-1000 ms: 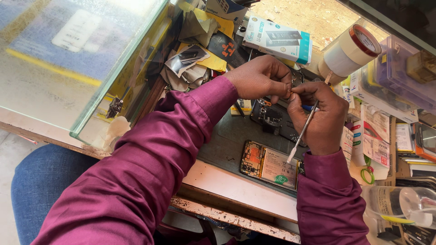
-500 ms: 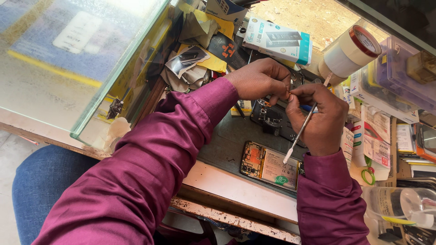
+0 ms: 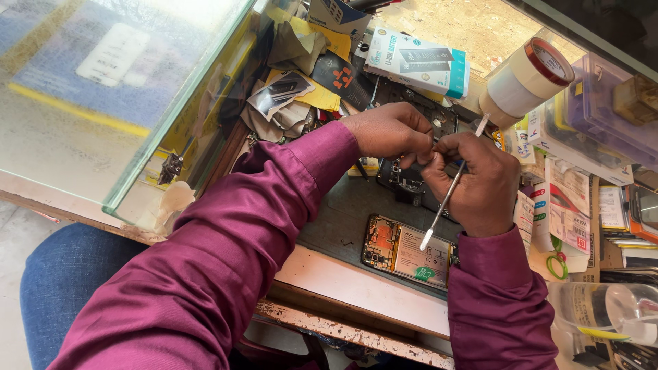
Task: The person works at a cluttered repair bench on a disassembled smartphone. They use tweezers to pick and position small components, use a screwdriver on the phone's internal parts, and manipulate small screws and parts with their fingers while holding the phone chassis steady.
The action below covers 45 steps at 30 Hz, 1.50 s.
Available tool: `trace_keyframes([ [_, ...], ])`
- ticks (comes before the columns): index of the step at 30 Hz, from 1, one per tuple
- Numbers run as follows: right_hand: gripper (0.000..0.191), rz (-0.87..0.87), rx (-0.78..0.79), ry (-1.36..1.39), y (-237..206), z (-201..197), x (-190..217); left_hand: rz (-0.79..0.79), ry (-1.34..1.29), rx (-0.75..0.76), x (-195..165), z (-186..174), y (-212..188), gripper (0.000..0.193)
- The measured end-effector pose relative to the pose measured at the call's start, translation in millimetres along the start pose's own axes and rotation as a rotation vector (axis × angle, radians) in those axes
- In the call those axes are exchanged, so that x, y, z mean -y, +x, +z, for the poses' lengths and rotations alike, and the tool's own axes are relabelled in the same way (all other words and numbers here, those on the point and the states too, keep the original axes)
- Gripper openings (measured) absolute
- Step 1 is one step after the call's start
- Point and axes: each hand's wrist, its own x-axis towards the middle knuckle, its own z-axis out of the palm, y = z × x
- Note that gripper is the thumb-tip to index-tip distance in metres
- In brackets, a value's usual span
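Head view, looking down at a cluttered bench: my left hand [image 3: 389, 133] is curled, fingertips pinched on something too small to tell, touching my right hand [image 3: 476, 181], which grips a thin metal spudger [image 3: 449, 192] slanting down toward an opened phone [image 3: 409, 250] lying flat on the dark mat [image 3: 343, 219] just below both hands. Both hands cover a black phone frame [image 3: 411, 181], so I cannot tell what gets worked there. Around them: white-and-teal box [image 3: 419, 60] behind, tape roll [image 3: 526, 81] at right, glass pane [image 3: 103, 89] at left, green scissors [image 3: 556, 264] beside the right wrist.
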Motion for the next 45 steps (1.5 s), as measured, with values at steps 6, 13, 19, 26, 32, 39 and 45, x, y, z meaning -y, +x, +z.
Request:
trace_keyframes([
  [6, 0.013, 0.014, -0.007, 0.017, 0.7, 0.8, -0.5, 0.062, 0.050, -0.031, 1.1, 1.9, 1.3, 0.019],
  [13, 0.013, 0.030, -0.024, 0.034, -0.5, 2.1, -2.9, 0.130, 0.036, -0.044, 1.2, 2.6, 0.4, 0.018],
  [19, 0.012, 0.037, -0.056, 0.036, -1.6, 3.8, -6.9, 0.163, 0.005, -0.037, 2.2, 2.0, 0.3, 0.019],
  [26, 0.012, 0.037, -0.056, 0.032, -2.5, 3.8, -8.5, 0.206, -0.045, -0.072, 6.2, 3.0, 5.4, 0.012],
  [32, 0.013, 0.026, -0.051, 0.039, -2.0, 3.7, -5.1, 0.168, 0.016, -0.069, 2.5, 2.5, 1.5, 0.014],
  [39, 0.014, -0.006, -0.043, -0.006, -0.2, 3.2, -2.1, 0.174, 0.039, -0.040, -0.8, 3.0, -1.7, 0.018],
  [45, 0.009, 0.080, -0.054, 0.089, -0.3, 5.0, -3.4, 0.179, -0.041, -0.040, 1.2, 0.8, 0.0, 0.016],
])
